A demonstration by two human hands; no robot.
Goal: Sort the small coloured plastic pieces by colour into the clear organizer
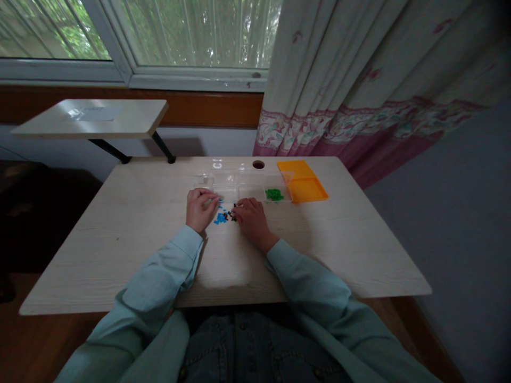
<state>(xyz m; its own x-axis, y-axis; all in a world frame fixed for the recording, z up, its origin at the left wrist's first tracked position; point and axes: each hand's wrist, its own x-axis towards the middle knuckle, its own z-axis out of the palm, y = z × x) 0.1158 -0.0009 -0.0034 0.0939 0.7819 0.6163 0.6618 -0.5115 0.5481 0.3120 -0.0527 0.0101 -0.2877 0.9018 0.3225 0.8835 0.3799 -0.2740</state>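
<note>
A small pile of blue and dark beads [223, 216] lies on the pale wooden table [143, 234], between my hands. My left hand [200, 207] rests on the table just left of the pile, fingers curled, its fingertips at a clear plastic compartment box [235, 183]. My right hand [250, 217] lies just right of the pile, fingers bent and pinched at the dark beads. What either hand holds is too small to make out. Green beads [274, 194] fill one compartment at the box's right end.
An orange lid or tray [302, 182] lies open to the right of the box. A round cable hole [258, 164] sits at the table's far edge. A smaller white table [96, 118] stands behind on the left, under a window; a curtain [359, 96] hangs at the right.
</note>
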